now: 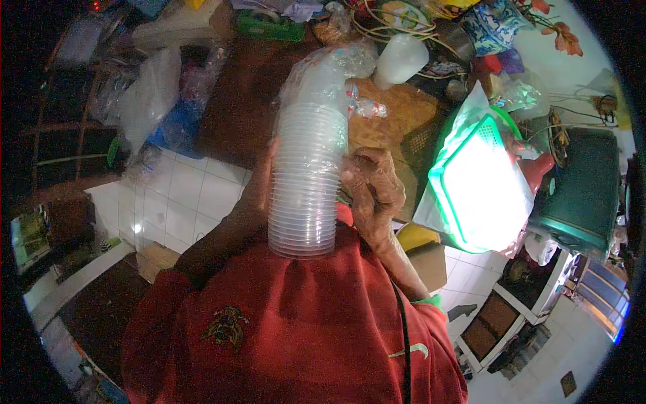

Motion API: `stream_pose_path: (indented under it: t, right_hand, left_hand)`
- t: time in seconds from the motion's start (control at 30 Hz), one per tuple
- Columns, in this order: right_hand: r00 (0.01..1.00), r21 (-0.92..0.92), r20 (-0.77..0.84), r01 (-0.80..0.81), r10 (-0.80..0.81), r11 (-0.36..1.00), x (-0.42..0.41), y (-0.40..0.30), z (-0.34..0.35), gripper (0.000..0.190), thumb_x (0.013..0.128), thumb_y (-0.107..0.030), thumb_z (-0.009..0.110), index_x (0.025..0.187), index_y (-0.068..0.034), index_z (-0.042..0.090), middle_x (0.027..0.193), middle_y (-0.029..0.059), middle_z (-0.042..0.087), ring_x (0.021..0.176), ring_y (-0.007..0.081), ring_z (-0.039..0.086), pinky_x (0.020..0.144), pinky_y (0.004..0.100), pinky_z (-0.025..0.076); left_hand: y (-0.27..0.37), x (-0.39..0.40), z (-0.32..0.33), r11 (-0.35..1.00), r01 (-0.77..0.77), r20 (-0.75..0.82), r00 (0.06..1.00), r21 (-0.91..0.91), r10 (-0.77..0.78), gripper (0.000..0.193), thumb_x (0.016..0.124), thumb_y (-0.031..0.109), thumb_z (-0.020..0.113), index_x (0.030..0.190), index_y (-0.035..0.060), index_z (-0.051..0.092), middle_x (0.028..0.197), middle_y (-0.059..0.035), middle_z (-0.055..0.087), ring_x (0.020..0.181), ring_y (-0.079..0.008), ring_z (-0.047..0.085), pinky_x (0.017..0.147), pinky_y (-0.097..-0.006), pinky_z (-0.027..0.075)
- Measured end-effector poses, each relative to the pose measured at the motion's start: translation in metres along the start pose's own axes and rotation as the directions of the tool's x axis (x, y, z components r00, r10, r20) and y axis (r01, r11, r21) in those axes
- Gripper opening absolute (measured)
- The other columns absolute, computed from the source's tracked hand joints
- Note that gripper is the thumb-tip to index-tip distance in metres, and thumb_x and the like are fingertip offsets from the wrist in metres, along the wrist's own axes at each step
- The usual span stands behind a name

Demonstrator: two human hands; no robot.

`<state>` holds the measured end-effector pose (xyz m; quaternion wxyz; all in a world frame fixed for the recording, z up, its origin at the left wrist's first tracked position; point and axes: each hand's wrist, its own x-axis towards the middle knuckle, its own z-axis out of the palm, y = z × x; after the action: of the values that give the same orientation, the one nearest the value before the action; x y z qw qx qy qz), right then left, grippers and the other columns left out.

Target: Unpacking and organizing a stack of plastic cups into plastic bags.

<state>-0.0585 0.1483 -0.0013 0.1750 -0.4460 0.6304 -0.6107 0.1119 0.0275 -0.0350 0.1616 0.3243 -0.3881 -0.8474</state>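
A long stack of nested clear plastic cups (308, 187) stands out from my red shirt front toward the table, its far part inside a clear plastic bag (323, 70). On the stack's left side rests my left hand (270, 164), mostly hidden behind the cups. My right hand (374, 187) is at the stack's right side with its fingers bent, thumb near the plastic; whether it pinches the bag cannot be told. Beyond the bag lies a translucent white plastic container (402, 59). A small clear wrapper with red and blue print (368, 107) lies on the brown tabletop (393, 123).
To the right, a green-rimmed basket (441, 189) holds something glaringly bright. Farther right is a dark green container (575, 187). Coiled cable (363, 22) and a green tray (267, 28) lie at the back. Plastic bags (151, 96) hang or lie at the left.
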Motion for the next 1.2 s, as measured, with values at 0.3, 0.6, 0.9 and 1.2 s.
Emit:
stream_pose_path:
  t: [0.3,0.6,0.9,1.2]
  right_hand:
    - [0.959,-0.229,0.213,0.234,-0.186,0.945,0.019,-0.003,0.003,0.030,0.067,0.001,0.062,0.096,0.001,0.055,0.091,0.0212,0.050,0.084,0.0413,0.050,0.072,0.0508,0.041]
    - [0.852,-0.264,0.461,0.400,-0.249,0.878,-0.006,-0.025,-0.017,0.015,0.083,0.000,0.059,0.098,0.002,0.055,0.097,0.0185,0.057,0.087,0.0385,0.057,0.074,0.0443,0.048]
    - [0.985,0.087,0.175,-0.018,0.003,0.996,0.001,0.000,-0.013,0.023,0.092,-0.004,0.063,0.113,0.004,0.059,0.110,0.0141,0.060,0.087,0.0195,0.061,0.080,0.0314,0.050]
    - [0.977,-0.069,0.068,0.205,-0.201,0.976,0.005,0.005,-0.014,0.008,0.084,0.004,0.064,0.091,0.001,0.063,0.086,0.0184,0.058,0.080,0.0348,0.059,0.069,0.0421,0.047]
  left_hand:
    - [-0.022,0.008,-0.015,0.819,0.147,0.002,0.985,-0.554,-0.175,0.063,0.097,0.054,0.052,0.134,0.0026,0.048,0.116,-0.0143,0.062,0.101,-0.0230,0.063,0.089,-0.0391,0.055]
    - [-0.044,0.020,-0.041,0.347,0.494,0.527,0.850,-0.797,0.002,0.070,0.096,0.056,0.052,0.136,-0.0008,0.047,0.117,-0.0203,0.062,0.103,-0.0280,0.066,0.088,-0.0454,0.058]
    - [-0.023,0.011,-0.002,0.604,0.366,0.399,0.913,-0.708,-0.087,0.089,0.093,0.070,0.040,0.140,-0.0057,0.040,0.125,-0.0323,0.057,0.107,-0.0419,0.064,0.089,-0.0515,0.056]
    - [-0.042,0.013,-0.010,0.722,0.295,0.261,0.952,-0.626,-0.162,0.060,0.099,0.051,0.045,0.125,-0.0027,0.053,0.105,-0.0194,0.065,0.089,-0.0290,0.067,0.076,-0.0406,0.059]
